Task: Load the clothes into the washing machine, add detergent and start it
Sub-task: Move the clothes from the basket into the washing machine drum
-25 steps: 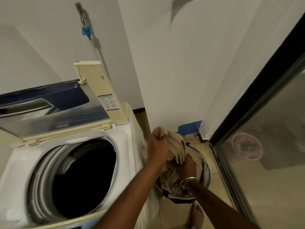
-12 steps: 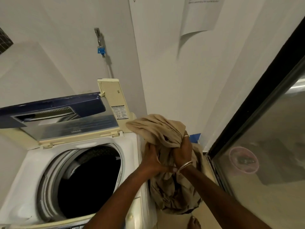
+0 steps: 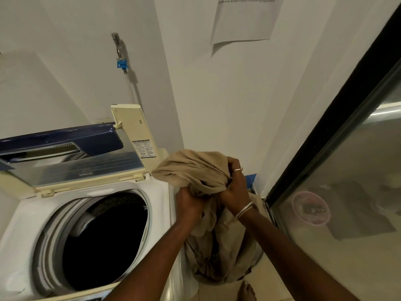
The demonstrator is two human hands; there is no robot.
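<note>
1. The washing machine [image 3: 161,192] fills the 8 o'clock part of my view. It is a top loader, with its lid [image 3: 71,168] folded up and back at 12 o'clock of the drum [image 3: 104,242]. The drum mouth is dark, so I cannot tell what it holds.
2. The beige cloth [image 3: 195,170] is at 5 o'clock of centre, just beside the machine's right edge and outside the drum. Its top is bunched into a lump that juts toward 9 o'clock over the machine's rear corner. The rest hangs down toward the floor.
3. Left hand [image 3: 189,202]: fingers curled, gripping the cloth under the lump.
4. Right hand [image 3: 235,185]: at 2 o'clock of the left hand and just beside it, fingers clenched into the cloth's upper fold. It has a ring [image 3: 237,169] on one finger and a bangle [image 3: 244,209] at the wrist.
5. A bare foot [image 3: 246,291] shows at 6 o'clock, below the hanging cloth.
6. On the wall there is a tap [image 3: 121,61] with a blue tag at 11 o'clock and a paper sheet [image 3: 245,20] at 12 o'clock. Its print is too blurred to read.
7. A glass door [image 3: 358,170] with a dark frame runs along 3 o'clock. A pink bowl [image 3: 310,208] shows in the glass.
</note>
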